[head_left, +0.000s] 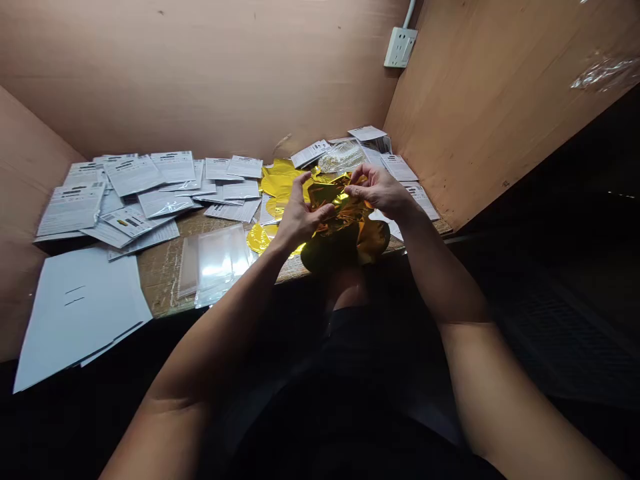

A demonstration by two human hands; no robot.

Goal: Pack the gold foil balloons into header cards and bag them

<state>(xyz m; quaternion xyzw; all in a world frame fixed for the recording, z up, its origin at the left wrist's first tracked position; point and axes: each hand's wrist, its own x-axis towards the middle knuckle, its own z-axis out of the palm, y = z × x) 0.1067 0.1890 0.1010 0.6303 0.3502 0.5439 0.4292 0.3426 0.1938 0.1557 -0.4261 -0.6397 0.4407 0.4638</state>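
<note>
A shiny gold foil balloon, flat and crumpled, is held up between my two hands over the table's front edge. My left hand grips its left side, thumb pointing right and index finger raised. At the upper right of the foil, my right hand pinches it between thumb and fingertips. The balloon's lower lobes hang down in shadow above my lap. More gold foil balloons lie flat on the table, just behind and left of my left hand. Part of them is hidden by my hands.
Several packets with printed white cards cover the table's left and back; more packets lie at right. Clear plastic sleeves rest near the front edge. White sheets overhang the left corner. A power socket hangs on the back wall.
</note>
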